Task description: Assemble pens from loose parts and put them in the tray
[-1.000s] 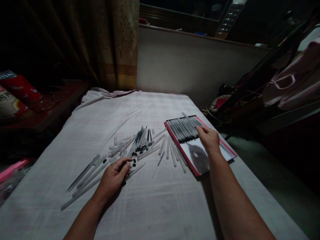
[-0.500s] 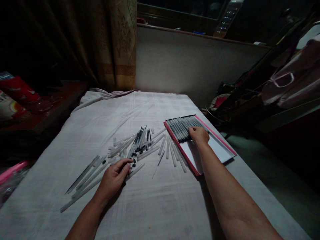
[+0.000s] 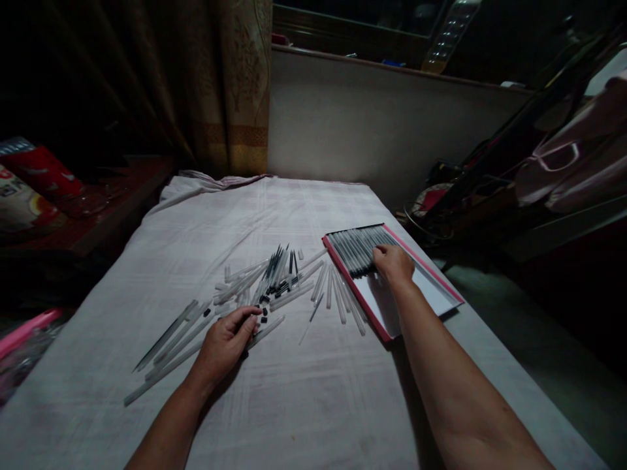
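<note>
My right hand (image 3: 393, 263) rests in a shallow red-rimmed tray (image 3: 427, 294), its fingers pressed against the near ends of a row of dark-cored pens (image 3: 355, 249) lined up in the tray's far half. My left hand (image 3: 228, 342) lies curled on the white cloth, fingers bent over a clear tube (image 3: 264, 331) and beside small black caps (image 3: 264, 314). Whether it grips anything is hidden. Loose clear pen barrels (image 3: 289, 295) and dark refills (image 3: 277, 264) are scattered between the two hands. Several long clear tubes (image 3: 171, 343) lie left of my left hand.
A white cloth (image 3: 304, 405) covers the table. A curtain (image 3: 235, 85) hangs at the back left. Red packages (image 3: 39, 173) sit on a dark side shelf at left. Bags and clutter (image 3: 563, 170) fill the right side beyond the table edge.
My right hand moved down onto the tray and now presses against the ends of the pens. My left hand has stayed almost still on the cloth.
</note>
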`<move>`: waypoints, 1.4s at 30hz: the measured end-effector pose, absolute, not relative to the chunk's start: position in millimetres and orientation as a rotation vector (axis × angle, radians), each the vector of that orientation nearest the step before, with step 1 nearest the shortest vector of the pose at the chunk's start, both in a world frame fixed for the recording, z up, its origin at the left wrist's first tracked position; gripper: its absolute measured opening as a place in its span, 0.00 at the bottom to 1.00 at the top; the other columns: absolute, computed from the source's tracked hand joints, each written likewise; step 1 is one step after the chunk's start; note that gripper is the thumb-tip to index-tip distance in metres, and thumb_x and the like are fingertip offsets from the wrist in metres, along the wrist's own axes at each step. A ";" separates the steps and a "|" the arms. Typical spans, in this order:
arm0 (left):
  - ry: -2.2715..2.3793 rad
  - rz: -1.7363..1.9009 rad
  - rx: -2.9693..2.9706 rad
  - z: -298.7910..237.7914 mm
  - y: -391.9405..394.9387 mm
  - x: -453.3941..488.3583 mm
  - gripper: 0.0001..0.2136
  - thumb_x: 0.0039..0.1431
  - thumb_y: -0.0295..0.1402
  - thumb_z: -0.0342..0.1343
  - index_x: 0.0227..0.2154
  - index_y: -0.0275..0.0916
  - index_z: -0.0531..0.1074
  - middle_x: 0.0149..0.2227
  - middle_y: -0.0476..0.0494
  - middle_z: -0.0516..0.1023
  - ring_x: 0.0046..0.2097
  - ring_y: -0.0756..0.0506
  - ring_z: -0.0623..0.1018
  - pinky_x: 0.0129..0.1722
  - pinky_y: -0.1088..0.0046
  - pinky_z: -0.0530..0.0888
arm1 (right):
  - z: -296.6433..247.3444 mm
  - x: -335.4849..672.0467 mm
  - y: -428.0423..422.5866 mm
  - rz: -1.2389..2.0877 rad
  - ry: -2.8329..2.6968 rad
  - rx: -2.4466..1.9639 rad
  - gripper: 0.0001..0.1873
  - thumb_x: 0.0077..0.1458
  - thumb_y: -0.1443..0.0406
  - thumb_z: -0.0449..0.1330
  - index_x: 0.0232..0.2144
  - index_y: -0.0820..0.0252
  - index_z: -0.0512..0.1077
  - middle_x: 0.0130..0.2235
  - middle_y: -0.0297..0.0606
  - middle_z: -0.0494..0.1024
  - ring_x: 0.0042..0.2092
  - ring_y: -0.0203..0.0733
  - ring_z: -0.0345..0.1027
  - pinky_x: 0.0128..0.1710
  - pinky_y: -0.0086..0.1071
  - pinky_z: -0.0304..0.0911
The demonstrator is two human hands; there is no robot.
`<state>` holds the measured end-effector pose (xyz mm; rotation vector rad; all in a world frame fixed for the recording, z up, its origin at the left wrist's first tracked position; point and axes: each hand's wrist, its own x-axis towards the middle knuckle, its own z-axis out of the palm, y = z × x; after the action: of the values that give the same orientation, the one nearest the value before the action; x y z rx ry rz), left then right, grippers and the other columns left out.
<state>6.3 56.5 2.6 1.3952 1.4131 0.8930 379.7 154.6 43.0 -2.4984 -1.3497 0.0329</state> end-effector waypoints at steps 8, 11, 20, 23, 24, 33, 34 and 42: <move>1.491 1.070 1.921 -0.6 47.9 6.3 0.14 0.59 0.42 0.53 0.37 0.41 0.80 0.36 0.42 0.84 0.37 0.43 0.82 0.40 0.70 0.76 | 44.8 294.5 113.0 0.248 -1.739 -1.853 0.14 0.60 0.63 0.55 0.39 0.57 0.81 0.41 0.41 0.82 0.43 0.44 0.74 0.46 0.33 0.65; 1.433 1.142 2.094 0.7 44.1 6.5 0.12 0.61 0.38 0.52 0.37 0.41 0.80 0.36 0.42 0.84 0.37 0.44 0.83 0.41 0.71 0.77 | 35.0 251.4 96.6 0.372 -1.946 -1.834 0.12 0.60 0.63 0.56 0.39 0.56 0.80 0.41 0.40 0.81 0.44 0.43 0.74 0.44 0.31 0.64; 1.444 1.101 2.166 2.3 42.2 7.1 0.13 0.63 0.38 0.50 0.38 0.41 0.79 0.36 0.41 0.84 0.37 0.45 0.83 0.41 0.71 0.77 | 30.7 217.7 96.5 0.214 -2.050 -2.193 0.14 0.63 0.58 0.54 0.42 0.59 0.76 0.43 0.46 0.80 0.44 0.47 0.75 0.39 0.34 0.63; 1.424 1.107 2.206 -0.9 42.8 6.9 0.12 0.63 0.37 0.50 0.39 0.41 0.79 0.36 0.42 0.84 0.36 0.45 0.82 0.40 0.72 0.77 | 31.3 219.8 101.2 0.226 -2.035 -2.223 0.13 0.63 0.61 0.53 0.39 0.59 0.76 0.42 0.45 0.81 0.42 0.46 0.75 0.37 0.33 0.62; 1.423 1.107 2.226 -1.5 43.0 6.7 0.12 0.64 0.37 0.50 0.39 0.41 0.78 0.36 0.42 0.84 0.36 0.45 0.82 0.40 0.72 0.76 | 31.8 221.4 101.8 0.234 -2.015 -2.231 0.13 0.62 0.62 0.53 0.39 0.59 0.77 0.42 0.46 0.81 0.42 0.46 0.76 0.37 0.33 0.62; 1.615 0.660 2.547 8.5 41.2 12.6 0.09 0.61 0.38 0.56 0.40 0.42 0.77 0.41 0.40 0.80 0.44 0.38 0.77 0.43 0.61 0.70 | 19.6 260.0 90.1 0.377 -1.473 -1.943 0.12 0.58 0.61 0.54 0.35 0.59 0.76 0.35 0.42 0.82 0.37 0.45 0.76 0.40 0.34 0.65; 1.636 0.624 2.567 9.3 40.5 13.6 0.09 0.60 0.37 0.57 0.40 0.42 0.76 0.42 0.40 0.79 0.44 0.38 0.76 0.44 0.61 0.70 | 16.0 262.7 88.9 0.433 -1.372 -1.837 0.12 0.57 0.59 0.55 0.34 0.59 0.75 0.35 0.42 0.82 0.36 0.44 0.76 0.39 0.34 0.66; 1.620 0.584 2.617 6.3 38.5 16.6 0.06 0.62 0.34 0.54 0.36 0.40 0.76 0.42 0.38 0.78 0.44 0.37 0.75 0.45 0.58 0.68 | 6.3 259.6 83.9 0.731 -0.775 -1.388 0.16 0.50 0.52 0.61 0.31 0.59 0.68 0.36 0.43 0.83 0.28 0.37 0.75 0.20 0.25 0.62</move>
<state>16.6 38.5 6.3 2.6174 1.6204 0.5845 259.6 83.9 6.3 -1.3884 -0.7750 0.7307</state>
